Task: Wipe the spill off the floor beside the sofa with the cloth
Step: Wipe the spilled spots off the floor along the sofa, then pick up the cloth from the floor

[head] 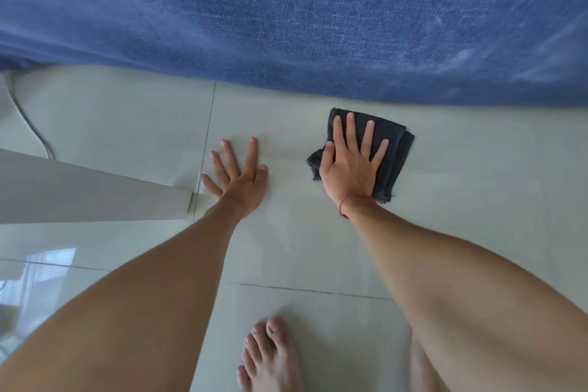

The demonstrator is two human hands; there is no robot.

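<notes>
Right hand [350,165] flat on dark cloth [393,156] beside sofa [286,16], left hand [238,178] splayed on floor [127,124]

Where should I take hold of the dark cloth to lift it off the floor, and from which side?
Take the cloth at its loose corner nearest the person, by the right wrist. It lies folded flat on the tile floor under the spread right hand, and the sofa crowds its far edge. Coming from the near right looks easiest, with a pinch grip on the ragged corner.
</notes>
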